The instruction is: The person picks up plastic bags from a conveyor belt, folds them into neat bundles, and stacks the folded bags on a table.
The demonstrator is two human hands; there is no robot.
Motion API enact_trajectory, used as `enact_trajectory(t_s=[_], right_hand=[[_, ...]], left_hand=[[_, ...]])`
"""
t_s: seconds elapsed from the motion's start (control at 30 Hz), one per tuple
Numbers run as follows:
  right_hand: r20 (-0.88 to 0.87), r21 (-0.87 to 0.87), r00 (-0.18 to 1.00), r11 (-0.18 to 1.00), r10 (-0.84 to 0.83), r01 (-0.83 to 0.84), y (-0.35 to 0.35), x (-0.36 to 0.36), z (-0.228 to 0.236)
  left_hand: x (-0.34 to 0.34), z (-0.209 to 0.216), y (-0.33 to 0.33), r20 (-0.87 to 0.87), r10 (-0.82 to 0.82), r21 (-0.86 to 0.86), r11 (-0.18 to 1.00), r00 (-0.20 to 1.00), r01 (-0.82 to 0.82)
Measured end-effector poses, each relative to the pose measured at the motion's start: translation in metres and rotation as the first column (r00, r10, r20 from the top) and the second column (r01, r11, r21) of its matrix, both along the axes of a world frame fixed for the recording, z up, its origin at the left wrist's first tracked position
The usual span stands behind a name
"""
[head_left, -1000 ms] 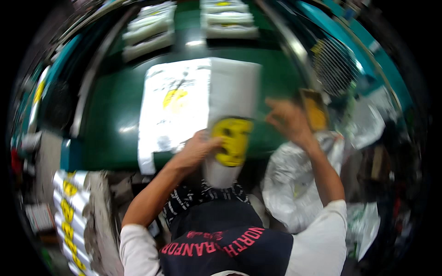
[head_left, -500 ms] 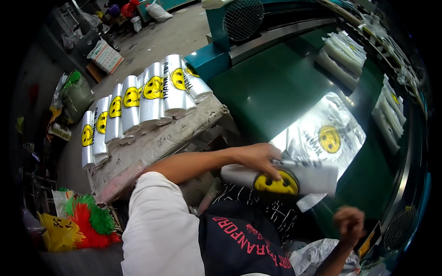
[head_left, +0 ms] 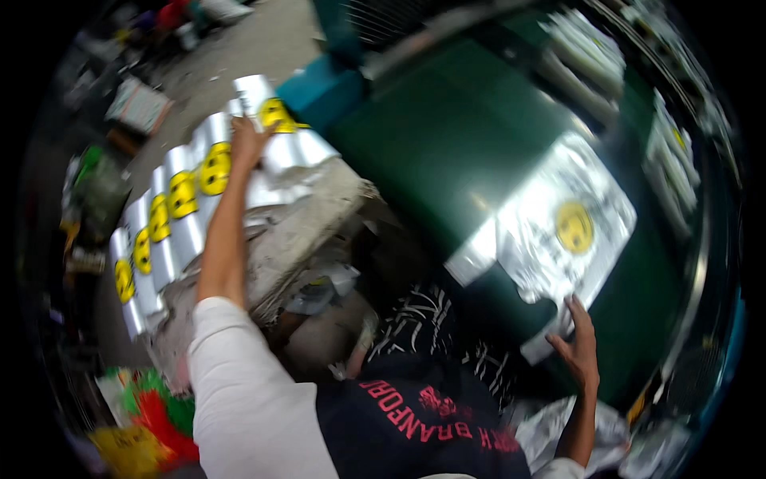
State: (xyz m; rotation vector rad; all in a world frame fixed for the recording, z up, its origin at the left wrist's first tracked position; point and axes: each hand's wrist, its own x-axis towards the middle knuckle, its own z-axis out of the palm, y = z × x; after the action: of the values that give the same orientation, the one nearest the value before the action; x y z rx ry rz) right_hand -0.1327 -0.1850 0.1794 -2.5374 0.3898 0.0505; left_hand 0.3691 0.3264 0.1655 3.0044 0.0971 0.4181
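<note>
A bold yellow smiling face was printed on the roll [head_left: 279,152] of whitish film under the left hand [head_left: 250,144], and similar faces marked the neighbouring rolls [head_left: 183,199], with traces of dark lettering too blurred to read; a paler yellow face showed on the flat bag [head_left: 550,231], the dark shirt front [head_left: 399,435] bore curved pinkish-red letters around a small emblem, and the carton [head_left: 140,106] at upper left had printing that could not be made out. The roll lay at the far end of the row, on top of the grey block [head_left: 311,227] at the person's left, directly beneath the left hand, whose fingers were over it with the thumb reaching across toward the yellow face; whether they gripped it or merely rested there, I could not tell. The flat bag lay on the green belt [head_left: 431,160], beyond and slightly left of the right hand [head_left: 582,350], which was held loosely with thumb and fingers well apart, the fingertips at the bag's near edge. The roll's long axis ran from upper left to lower right, one end toward the teal machine part [head_left: 323,92] and belt side; the neighbouring rolls stood more nearly lengthwise in the view, side by side, while the flat bag stretched diagonally, its two handle strips pointing to the lower left and its broad end to the upper right
</note>
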Motion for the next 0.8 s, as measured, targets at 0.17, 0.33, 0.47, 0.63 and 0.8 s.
enact_trajectory(t_s=[0.17, 0.33, 0.47, 0.63, 0.8], right_hand=[[-0.201, -0.402, 0.977, 0.916, -0.079, -0.009, 0.011, -0.052, -0.035], [0.104, -0.373, 0.99, 0.919, -0.097, 0.129, 0.015, -0.054, -0.061], [0.261, -0.506, 0.965, 0.85, -0.008, 0.144, 0.002, -0.042, -0.076], [0.374, -0.366, 0.927, 0.915, -0.021, 0.169, -0.021, -0.07, -0.072], [0.327, -0.422, 0.945, 0.898, 0.026, 0.121, -0.029, -0.094, -0.062]], left_hand=[[-0.091, 0.018, -0.109, 0.217, -0.565, 0.015, 0.817, 0.796, 0.576], [-0.22, -0.03, -0.241, 0.008, -0.867, -0.576, 0.404, 0.498, 0.711], [-0.248, -0.033, -0.29, -0.042, -0.897, -0.278, 0.433, 0.44, 0.858], [-0.275, -0.041, -0.267, -0.253, -0.961, 0.235, 0.053, 0.114, 0.97], [-0.265, -0.077, -0.279, -0.074, -0.996, 0.134, 0.041, 0.051, 0.99]])
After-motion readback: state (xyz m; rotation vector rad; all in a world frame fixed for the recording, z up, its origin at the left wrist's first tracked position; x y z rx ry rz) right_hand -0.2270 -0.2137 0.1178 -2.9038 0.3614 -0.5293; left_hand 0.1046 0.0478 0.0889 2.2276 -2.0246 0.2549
